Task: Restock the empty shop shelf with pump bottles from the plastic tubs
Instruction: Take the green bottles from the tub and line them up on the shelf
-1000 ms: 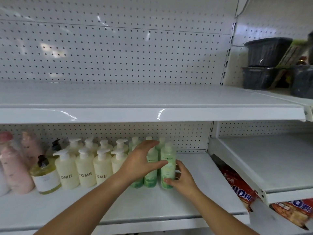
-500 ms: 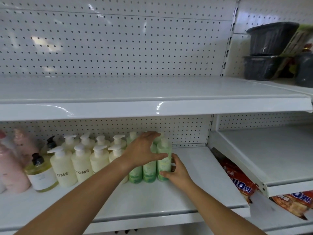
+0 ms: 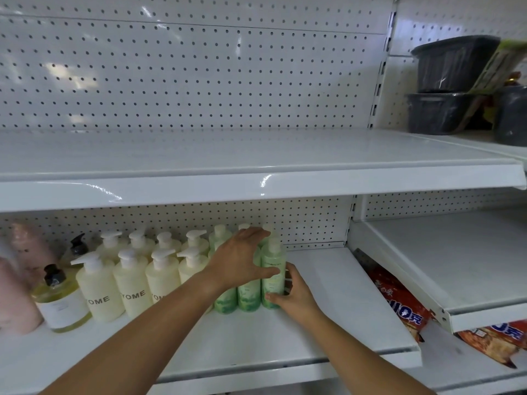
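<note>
left grip [image 3: 239,258] seems curled over the end green bottle [image 3: 275,255]; right grip [image 3: 293,295] clasps its base.

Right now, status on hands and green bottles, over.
Left hand clasps green bottles from above, thumb across end bottle. Right hand grips end bottle's base. Cream bottles tight on their left, shelf free rightward.

Tall pale-green plastic pump bottles [image 3: 247,297]: darker green print low down.
Rounded cream plastic pump bottles [image 3: 131,292]: white pumps, grey lettering.
Squat yellow pump bottle [image 3: 61,306]: black pump, white label.
Stacked plastic tubs [image 3: 453,67]: dark grey.
</note>
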